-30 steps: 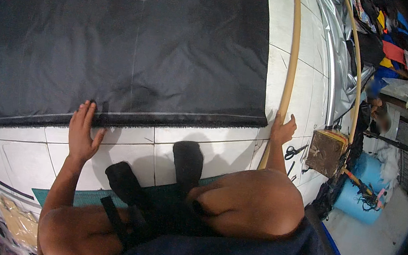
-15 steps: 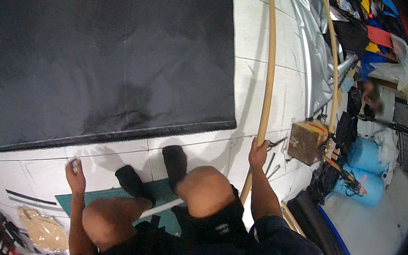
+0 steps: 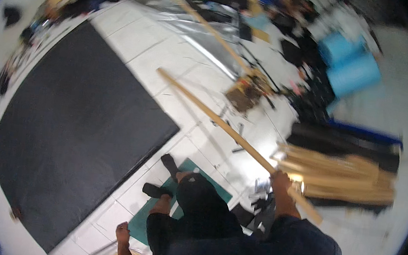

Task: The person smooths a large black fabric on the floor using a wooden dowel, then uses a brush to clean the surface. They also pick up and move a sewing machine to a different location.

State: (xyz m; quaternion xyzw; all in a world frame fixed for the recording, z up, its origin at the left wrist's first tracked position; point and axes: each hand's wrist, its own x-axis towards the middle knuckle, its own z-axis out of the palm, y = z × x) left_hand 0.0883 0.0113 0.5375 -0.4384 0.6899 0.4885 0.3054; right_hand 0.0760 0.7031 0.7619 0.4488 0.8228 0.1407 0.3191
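A long tan pole [image 3: 215, 118] slants over the floor, its far end near the black sheet and its near end past my right side. My right hand [image 3: 281, 180] is closed round it close to the near end. Down by my left side hangs my left hand [image 3: 122, 231], fingers curled in; what they hold, if anything, is hidden. The large black sheet [image 3: 82, 134] lies flat on white tiles, ahead and to the left. My feet, in black socks, are beside its near edge, at a green mat [image 3: 140, 223].
Tan wooden lengths [image 3: 334, 177] lie in a stack on the right, with a dark roll [image 3: 343, 139] behind. Farther off are a brown block-shaped bundle [image 3: 243, 95], silver sheeting [image 3: 195, 31], a second pole [image 3: 201, 20] and blue rolls [image 3: 354, 69]. Clutter lines the far left.
My view has turned to the right, and I appear more upright. The pole in my right hand has swung from pointing straight ahead to slanting across; my right hand now grips nearer its end.
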